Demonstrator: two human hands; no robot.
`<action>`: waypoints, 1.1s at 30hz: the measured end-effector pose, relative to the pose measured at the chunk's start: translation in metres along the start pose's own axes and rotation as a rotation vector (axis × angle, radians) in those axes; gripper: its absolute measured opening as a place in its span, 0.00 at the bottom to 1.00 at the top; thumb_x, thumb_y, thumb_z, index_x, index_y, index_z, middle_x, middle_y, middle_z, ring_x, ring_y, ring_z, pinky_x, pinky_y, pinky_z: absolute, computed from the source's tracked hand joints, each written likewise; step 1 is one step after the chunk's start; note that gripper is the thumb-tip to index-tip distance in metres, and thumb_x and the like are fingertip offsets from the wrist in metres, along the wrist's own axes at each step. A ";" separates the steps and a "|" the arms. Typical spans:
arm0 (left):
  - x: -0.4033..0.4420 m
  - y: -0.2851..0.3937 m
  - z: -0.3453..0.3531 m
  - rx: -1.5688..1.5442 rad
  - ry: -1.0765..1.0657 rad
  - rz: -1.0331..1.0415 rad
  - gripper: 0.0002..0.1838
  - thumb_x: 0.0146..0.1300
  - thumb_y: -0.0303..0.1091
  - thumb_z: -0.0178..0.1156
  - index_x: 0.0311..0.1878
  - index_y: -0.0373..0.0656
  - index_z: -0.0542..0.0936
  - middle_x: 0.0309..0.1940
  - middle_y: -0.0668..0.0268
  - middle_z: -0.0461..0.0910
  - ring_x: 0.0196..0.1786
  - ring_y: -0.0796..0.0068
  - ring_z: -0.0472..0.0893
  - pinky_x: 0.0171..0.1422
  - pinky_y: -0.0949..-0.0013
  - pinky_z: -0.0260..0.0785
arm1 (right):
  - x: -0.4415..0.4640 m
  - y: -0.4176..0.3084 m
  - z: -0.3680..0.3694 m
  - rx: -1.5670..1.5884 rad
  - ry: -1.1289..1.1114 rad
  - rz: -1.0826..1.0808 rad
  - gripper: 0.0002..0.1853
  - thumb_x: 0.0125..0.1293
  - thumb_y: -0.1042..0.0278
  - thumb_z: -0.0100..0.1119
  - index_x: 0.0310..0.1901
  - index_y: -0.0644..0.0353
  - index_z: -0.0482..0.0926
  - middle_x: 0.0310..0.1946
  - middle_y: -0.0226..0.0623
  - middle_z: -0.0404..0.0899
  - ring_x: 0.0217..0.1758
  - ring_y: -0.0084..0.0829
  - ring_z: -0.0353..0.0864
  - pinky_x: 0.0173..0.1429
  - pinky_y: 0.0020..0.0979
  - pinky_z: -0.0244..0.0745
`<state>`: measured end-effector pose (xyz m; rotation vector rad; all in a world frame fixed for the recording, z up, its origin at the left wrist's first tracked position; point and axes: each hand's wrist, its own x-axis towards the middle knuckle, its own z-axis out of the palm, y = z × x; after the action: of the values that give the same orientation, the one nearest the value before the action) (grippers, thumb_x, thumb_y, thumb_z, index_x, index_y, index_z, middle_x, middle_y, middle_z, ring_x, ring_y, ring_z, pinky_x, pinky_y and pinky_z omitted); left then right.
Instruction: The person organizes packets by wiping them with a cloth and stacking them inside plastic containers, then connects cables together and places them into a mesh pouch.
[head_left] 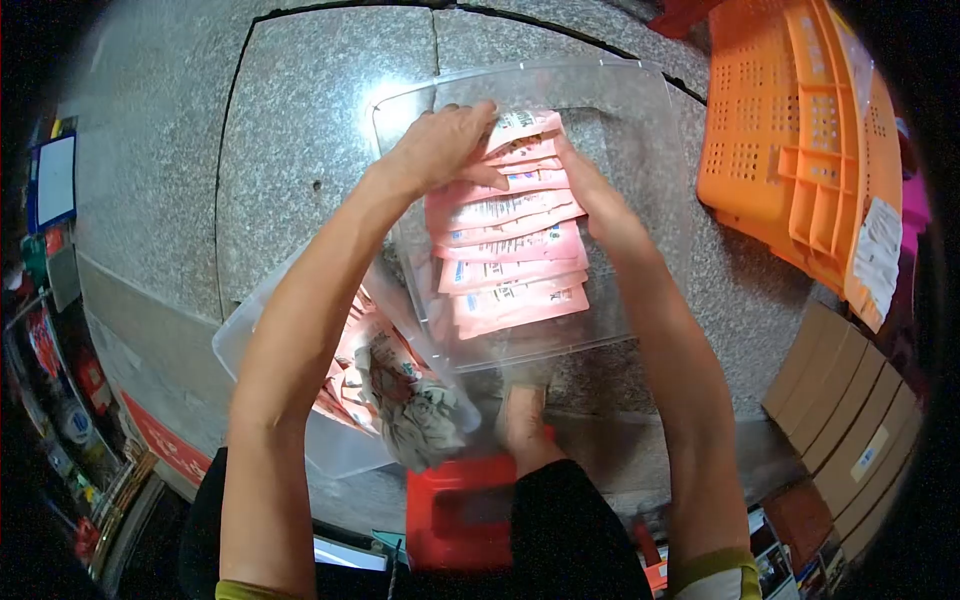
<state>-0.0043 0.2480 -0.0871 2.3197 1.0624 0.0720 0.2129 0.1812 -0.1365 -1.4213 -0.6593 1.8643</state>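
A row of overlapping pink printed packets (515, 265) lies in a shallow clear plastic container (640, 290) on the stone floor. At the far end of the row, my left hand (447, 148) is closed on the packets' left side, thumb across them and fingers near the top edge. From the right, my right hand (595, 195) grips the same far packets along their edge; its fingertips are mostly hidden. Below my left forearm, a second clear plastic box (245, 325) holds more pink packets (350, 350) in a loose heap, with a crumpled grey cloth or bag (410, 405) over them.
An orange perforated crate (760, 140) stands at the right, with stacked cardboard (840, 420) below it. A red plastic stool or box (455, 510) is near my foot (525, 415). Shelves with assorted goods (60, 380) line the left side.
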 end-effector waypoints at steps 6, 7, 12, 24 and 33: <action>0.001 0.014 -0.002 0.099 -0.216 -0.106 0.42 0.48 0.70 0.63 0.50 0.38 0.72 0.39 0.50 0.79 0.47 0.47 0.79 0.50 0.51 0.72 | -0.030 -0.014 0.010 0.060 -0.018 0.032 0.30 0.73 0.41 0.45 0.50 0.66 0.80 0.46 0.40 0.82 0.50 0.28 0.79 0.55 0.30 0.73; -0.003 0.013 0.007 0.152 -0.171 -0.074 0.43 0.49 0.70 0.62 0.52 0.38 0.72 0.42 0.49 0.79 0.48 0.47 0.79 0.52 0.50 0.71 | -0.033 -0.013 0.009 0.077 -0.021 0.045 0.30 0.72 0.41 0.46 0.49 0.66 0.80 0.45 0.40 0.82 0.49 0.28 0.79 0.55 0.29 0.73; -0.016 0.009 0.025 0.179 -0.044 -0.060 0.45 0.51 0.70 0.60 0.59 0.39 0.68 0.49 0.47 0.76 0.53 0.44 0.77 0.56 0.48 0.69 | -0.020 -0.013 -0.002 -0.137 0.046 -0.063 0.29 0.72 0.45 0.47 0.51 0.69 0.77 0.48 0.45 0.80 0.51 0.30 0.79 0.55 0.31 0.72; -0.005 -0.004 -0.016 -0.569 -0.571 -0.341 0.51 0.49 0.73 0.63 0.67 0.44 0.67 0.51 0.51 0.78 0.54 0.57 0.78 0.54 0.59 0.72 | 0.011 -0.017 -0.003 -0.295 -0.074 0.064 0.23 0.75 0.54 0.44 0.59 0.65 0.71 0.51 0.38 0.78 0.51 0.27 0.77 0.57 0.30 0.72; -0.039 0.012 0.017 -0.146 -0.123 -0.196 0.48 0.57 0.70 0.56 0.66 0.37 0.63 0.44 0.40 0.77 0.49 0.38 0.78 0.54 0.48 0.72 | -0.015 -0.003 0.000 -0.168 -0.013 -0.196 0.28 0.76 0.48 0.42 0.62 0.66 0.70 0.57 0.42 0.75 0.58 0.31 0.74 0.63 0.30 0.67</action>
<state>-0.0183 0.2056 -0.0878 2.0528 1.1753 -0.0668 0.2160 0.1714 -0.1254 -1.3948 -0.9459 1.6991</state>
